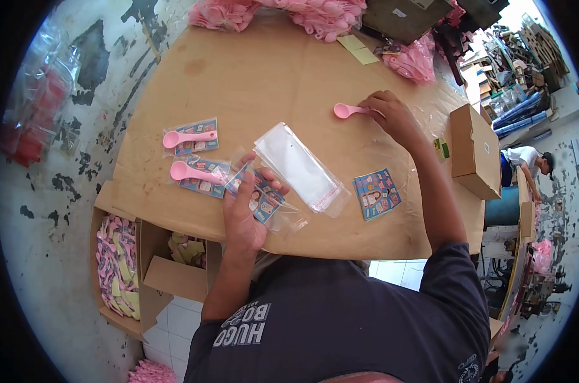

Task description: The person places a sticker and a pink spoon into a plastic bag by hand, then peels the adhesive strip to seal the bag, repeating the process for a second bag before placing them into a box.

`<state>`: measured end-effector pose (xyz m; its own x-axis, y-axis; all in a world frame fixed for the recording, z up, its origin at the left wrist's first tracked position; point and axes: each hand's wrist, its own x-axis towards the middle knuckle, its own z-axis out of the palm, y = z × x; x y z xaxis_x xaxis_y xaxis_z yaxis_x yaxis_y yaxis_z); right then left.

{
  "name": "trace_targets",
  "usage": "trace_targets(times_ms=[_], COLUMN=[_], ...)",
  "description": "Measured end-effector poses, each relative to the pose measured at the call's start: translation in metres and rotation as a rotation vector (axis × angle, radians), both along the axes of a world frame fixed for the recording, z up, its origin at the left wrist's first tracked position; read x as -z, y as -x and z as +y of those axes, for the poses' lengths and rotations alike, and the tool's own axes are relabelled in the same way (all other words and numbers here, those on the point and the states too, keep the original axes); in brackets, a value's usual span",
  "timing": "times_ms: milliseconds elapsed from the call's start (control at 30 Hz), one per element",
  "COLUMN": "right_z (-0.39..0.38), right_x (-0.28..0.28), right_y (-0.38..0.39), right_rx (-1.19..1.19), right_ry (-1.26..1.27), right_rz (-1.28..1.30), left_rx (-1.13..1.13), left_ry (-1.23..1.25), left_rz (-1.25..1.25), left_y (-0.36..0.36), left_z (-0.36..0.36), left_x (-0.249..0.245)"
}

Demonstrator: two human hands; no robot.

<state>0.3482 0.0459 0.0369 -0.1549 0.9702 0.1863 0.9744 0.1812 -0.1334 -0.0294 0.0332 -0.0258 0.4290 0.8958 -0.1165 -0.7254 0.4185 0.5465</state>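
My left hand (243, 214) is closed on a clear plastic bag with a blue printed card (264, 199) in it, near the table's front edge. Beside its fingertips a pink measuring spoon (182, 170) lies over another blue card. Farther left is a bagged blue card with a pink spoon (184, 138) on top. Over on the right, my right hand (391, 117) pinches the handle of a pink measuring spoon (344, 111); the handle's end is hidden by the fingers. Between my hands lies a stack of clear bags (296, 166). Several blue cards (377, 194) are stacked right of it.
Brown paper covers the table (251, 76). Bags of pink spoons (324, 18) line the far edge, near yellow paper slips (358, 49). A cardboard box (473, 152) stands at right. Open boxes of packed spoons (118, 265) sit below left. Another person (525, 158) works at far right.
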Motion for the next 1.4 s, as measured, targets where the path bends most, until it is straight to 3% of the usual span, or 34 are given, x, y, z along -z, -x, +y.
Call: trace_targets(times_ms=[333, 467, 567, 633, 667, 733, 933, 1100, 1167, 1333, 1400], right_z=[-0.059, -0.098, -0.142, -0.173, -0.185, -0.203, -0.221, -0.215, -0.212, -0.222, -0.224], right_x=[0.006, -0.004, -0.011, -0.012, -0.01, -0.003, 0.008, 0.009, 0.013, 0.008, 0.014], right_y=[0.015, 0.036, 0.057, 0.074, 0.083, 0.105, 0.143, 0.154, 0.153, 0.142, 0.14], right_rx=[0.208, 0.222, 0.282, 0.302, 0.307, 0.338, 0.422, 0.354, 0.298, 0.354, 0.356], right_ry=[0.046, -0.049, -0.055, 0.115, 0.108, 0.213, 0.451, 0.412, 0.284, 0.261, 0.145], right_rz=[0.307, 0.387, 0.57, 1.016, 1.026, 1.32, 1.632, 1.701, 1.635, 1.641, 1.695], left_rx=[-0.045, -0.1, -0.127, -0.136, -0.16, -0.169, -0.178, 0.005, 0.02, -0.109, -0.115], left_ry=[-0.007, -0.011, -0.032, -0.047, -0.046, -0.05, -0.168, -0.298, -0.316, -0.295, -0.317], left_rz=[0.001, -0.006, -0.035, -0.063, -0.074, -0.08, -0.076, -0.054, -0.064, 0.014, 0.026], left_y=[-0.003, -0.002, 0.002, 0.001, 0.0, -0.008, -0.05, -0.075, -0.081, -0.081, -0.083], left_z=[-0.002, -0.004, -0.006, -0.008, -0.009, -0.01, -0.028, -0.045, -0.047, -0.043, -0.044], left_x=[0.001, 0.005, 0.011, 0.012, 0.013, 0.01, -0.024, -0.033, -0.033, -0.044, -0.049])
